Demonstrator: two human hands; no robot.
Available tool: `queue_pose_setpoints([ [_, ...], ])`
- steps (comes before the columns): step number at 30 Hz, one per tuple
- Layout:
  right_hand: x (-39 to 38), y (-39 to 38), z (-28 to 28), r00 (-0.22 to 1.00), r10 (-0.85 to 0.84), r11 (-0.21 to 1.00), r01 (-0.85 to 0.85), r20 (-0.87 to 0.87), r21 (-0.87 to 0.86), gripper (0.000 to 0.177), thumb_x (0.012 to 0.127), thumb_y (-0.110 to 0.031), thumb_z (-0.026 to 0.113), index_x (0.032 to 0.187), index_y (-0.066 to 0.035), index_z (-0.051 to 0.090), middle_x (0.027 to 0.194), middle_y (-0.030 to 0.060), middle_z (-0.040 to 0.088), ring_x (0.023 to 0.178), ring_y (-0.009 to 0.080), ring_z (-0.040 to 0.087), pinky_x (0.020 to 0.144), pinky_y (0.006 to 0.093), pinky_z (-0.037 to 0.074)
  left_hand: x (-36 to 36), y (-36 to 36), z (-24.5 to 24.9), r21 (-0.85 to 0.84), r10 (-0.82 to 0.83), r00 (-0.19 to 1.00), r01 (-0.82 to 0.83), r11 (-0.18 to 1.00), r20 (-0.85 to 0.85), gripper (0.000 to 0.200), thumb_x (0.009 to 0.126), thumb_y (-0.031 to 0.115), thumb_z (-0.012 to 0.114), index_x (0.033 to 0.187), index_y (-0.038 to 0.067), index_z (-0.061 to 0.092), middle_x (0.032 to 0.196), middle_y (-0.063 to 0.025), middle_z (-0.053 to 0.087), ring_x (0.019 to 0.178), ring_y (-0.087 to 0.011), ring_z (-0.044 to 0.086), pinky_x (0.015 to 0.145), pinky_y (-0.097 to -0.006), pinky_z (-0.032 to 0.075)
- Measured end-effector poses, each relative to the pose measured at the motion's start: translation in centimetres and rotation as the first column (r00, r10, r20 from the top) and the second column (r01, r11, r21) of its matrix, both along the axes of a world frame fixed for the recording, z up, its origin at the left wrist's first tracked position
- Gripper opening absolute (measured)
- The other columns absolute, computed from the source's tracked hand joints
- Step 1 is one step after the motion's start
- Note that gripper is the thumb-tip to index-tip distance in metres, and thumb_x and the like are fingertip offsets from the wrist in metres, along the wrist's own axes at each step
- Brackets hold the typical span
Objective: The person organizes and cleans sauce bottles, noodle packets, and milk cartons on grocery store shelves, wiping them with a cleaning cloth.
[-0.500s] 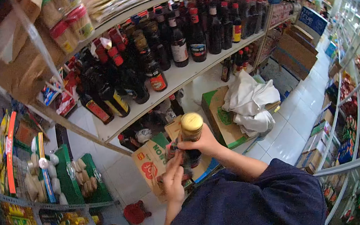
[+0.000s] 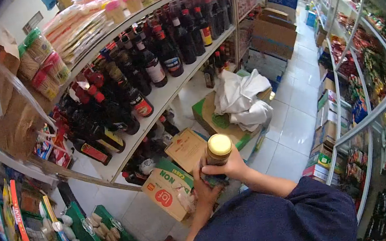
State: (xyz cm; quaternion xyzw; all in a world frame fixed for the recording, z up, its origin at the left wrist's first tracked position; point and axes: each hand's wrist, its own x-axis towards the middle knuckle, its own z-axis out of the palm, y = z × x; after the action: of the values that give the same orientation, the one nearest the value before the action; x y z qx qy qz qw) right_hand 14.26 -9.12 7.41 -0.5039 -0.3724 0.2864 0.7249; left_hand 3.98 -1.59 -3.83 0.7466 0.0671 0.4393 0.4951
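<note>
A dark bottle with a yellow cap point(image 2: 219, 145) stands nearly upright in front of my body, its top toward me. My right hand point(image 2: 232, 165) is closed round its upper part, thumb across the front. Lower down, my left hand point(image 2: 206, 192) is wrapped against the bottle's side; its fingers are partly hidden. Something dark and blurred shows between the hands, and I cannot make out whether it is label or cloth. Just left of my hands lies an opened printed carton point(image 2: 166, 192), with a brown cardboard flap point(image 2: 186, 147) behind it.
Rows of dark sauce bottles point(image 2: 154, 69) fill the white shelf ahead. A white cloth point(image 2: 243, 96) lies on a green-edged box point(image 2: 209, 113). Glass display cases point(image 2: 372, 111) line the right side. At lower left are green baskets point(image 2: 114, 223); toothpick tubs point(image 2: 39, 45) stand upper left.
My view has swung to the right. My left hand has gone from flat fingers along the bottle's side to wrapping its lower part. My right hand keeps its hold near the top.
</note>
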Motion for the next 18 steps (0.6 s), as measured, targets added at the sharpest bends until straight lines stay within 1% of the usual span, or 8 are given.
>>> queue_pose_setpoints([
  [3, 0.5, -1.5, -0.5, 0.998, -0.062, 0.997, 0.064, -0.027, 0.044, 0.036, 0.061, -0.009, 0.076, 0.086, -0.003, 0.051, 0.076, 0.0029, 0.057, 0.071, 0.0120, 0.055, 0.068, 0.0265, 0.044, 0.7, -0.7, -1.5, -0.622, -0.258, 0.953, 0.107, 0.775, -0.157, 0.066, 0.087, 0.050, 0.035, 0.125, -0.004, 0.035, 0.119, -0.0162, 0.048, 0.111, -0.0246, 0.046, 0.095, -0.0366, 0.033],
  [4, 0.8, -2.2, -0.3, 0.994, -0.108, 0.992, 0.110, -0.028, 0.067, 0.033, 0.062, -0.015, 0.077, 0.083, -0.002, 0.056, 0.077, 0.0026, 0.059, 0.071, 0.0102, 0.055, 0.067, 0.0257, 0.045, 1.2, -1.2, -1.5, -0.625, -0.249, 0.958, 0.108, 0.773, -0.143, 0.066, 0.087, 0.050, 0.035, 0.125, -0.004, 0.035, 0.119, -0.0162, 0.048, 0.111, -0.0246, 0.046, 0.095, -0.0366, 0.033],
  [6, 1.7, -3.7, -0.1, 0.993, -0.113, 0.991, 0.115, -0.023, 0.063, 0.033, 0.061, -0.015, 0.077, 0.083, -0.002, 0.056, 0.078, 0.0027, 0.059, 0.071, 0.0105, 0.055, 0.068, 0.0258, 0.045, 2.1, -2.2, -1.6, -0.565, -0.352, 0.921, 0.381, 0.732, 0.165, 0.080, 0.082, 0.064, 0.030, 0.125, -0.003, 0.036, 0.119, -0.0165, 0.048, 0.110, -0.0235, 0.046, 0.095, -0.0364, 0.034],
  [8, 3.0, -5.3, -0.1, 0.998, -0.069, 0.995, 0.068, 0.013, 0.071, 0.031, 0.062, -0.014, 0.076, 0.083, -0.002, 0.056, 0.079, 0.0031, 0.060, 0.071, 0.0103, 0.055, 0.068, 0.0253, 0.044, 3.1, -4.5, 2.5, -0.557, -0.295, 0.944, 0.326, 0.764, 0.148, 0.094, 0.073, 0.074, 0.031, 0.125, -0.004, 0.035, 0.118, -0.0157, 0.048, 0.110, -0.0218, 0.046, 0.094, -0.0360, 0.035],
  [10, 4.1, -7.2, -0.1, 0.992, -0.120, 0.991, 0.118, 0.030, 0.068, 0.028, 0.063, -0.012, 0.075, 0.082, -0.002, 0.056, 0.078, 0.0030, 0.059, 0.071, 0.0100, 0.055, 0.067, 0.0241, 0.044, 4.8, -6.9, 6.1, -0.284, -0.154, 0.980, 0.114, 0.952, -0.123, 0.090, 0.070, 0.069, 0.048, 0.125, -0.002, 0.037, 0.118, -0.0147, 0.048, 0.110, -0.0230, 0.046, 0.093, -0.0363, 0.035],
  [11, 4.9, -8.4, 0.3, 0.993, -0.110, 0.989, 0.106, 0.034, 0.098, 0.028, 0.063, -0.010, 0.074, 0.082, -0.002, 0.055, 0.077, 0.0030, 0.059, 0.070, 0.0104, 0.055, 0.067, 0.0244, 0.044, 5.9, -8.0, 6.9, -0.110, -0.062, 0.987, 0.046, 0.993, -0.145, 0.082, 0.064, 0.050, 0.068, 0.123, 0.000, 0.039, 0.117, -0.0158, 0.049, 0.108, -0.0284, 0.049, 0.091, -0.0378, 0.036],
  [16, 10.8, -15.7, -0.6, 0.998, -0.055, 0.974, 0.052, 0.006, 0.222, 0.030, 0.062, -0.007, 0.074, 0.083, -0.002, 0.053, 0.075, 0.0039, 0.058, 0.070, 0.0124, 0.055, 0.067, 0.0265, 0.044, 11.5, -14.6, 4.2, 0.136, 0.015, 0.991, 0.003, 0.991, -0.133, 0.080, 0.054, 0.026, 0.078, 0.120, 0.002, 0.041, 0.114, -0.0171, 0.051, 0.105, -0.0346, 0.049, 0.090, -0.0411, 0.038],
  [18, 12.8, -19.0, -0.7, 0.974, -0.210, 0.940, 0.226, -0.088, 0.254, 0.033, 0.061, -0.005, 0.073, 0.085, -0.002, 0.051, 0.075, 0.0056, 0.058, 0.070, 0.0138, 0.055, 0.068, 0.0279, 0.045, 13.7, -16.7, 2.4, 0.143, -0.047, 0.990, 0.066, 0.987, -0.135, 0.081, 0.054, 0.027, 0.078, 0.121, 0.003, 0.040, 0.116, -0.0162, 0.050, 0.107, -0.0337, 0.048, 0.090, -0.0409, 0.038],
])
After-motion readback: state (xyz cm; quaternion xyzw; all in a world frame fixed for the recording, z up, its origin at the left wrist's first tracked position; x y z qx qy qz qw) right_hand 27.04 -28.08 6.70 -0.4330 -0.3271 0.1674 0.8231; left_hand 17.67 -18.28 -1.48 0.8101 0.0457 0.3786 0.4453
